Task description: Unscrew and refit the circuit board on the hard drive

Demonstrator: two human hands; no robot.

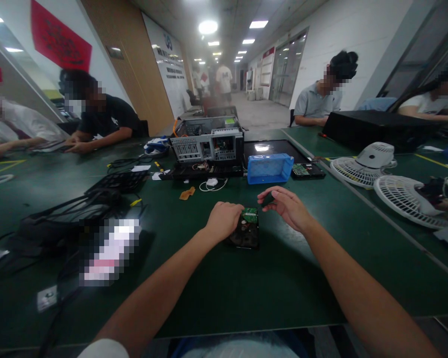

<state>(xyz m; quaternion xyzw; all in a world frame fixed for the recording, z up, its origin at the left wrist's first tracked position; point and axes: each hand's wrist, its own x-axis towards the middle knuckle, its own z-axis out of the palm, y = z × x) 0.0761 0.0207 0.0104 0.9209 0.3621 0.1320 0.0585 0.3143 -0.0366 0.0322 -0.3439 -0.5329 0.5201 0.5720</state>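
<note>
A hard drive [248,231] lies on the green table in front of me, its green circuit board upward at the far end. My left hand [226,220] rests along its left side, with the fingers curled over the edge and partly hidden behind the hand. To the right of the drive and slightly above the table, my right hand [283,205] hovers with thumb and fingers bent and apart. I see nothing held in it. Beyond the hands stands a blue plastic tray [271,169], tipped on its side.
An opened computer case [207,141] stands farther back, with a white cable [211,183] before it. Black bags and straps [65,214] lie left, near a blurred bright object [112,251]. Fan parts [362,166] and a black box [373,128] lie right. Several people sit around the table.
</note>
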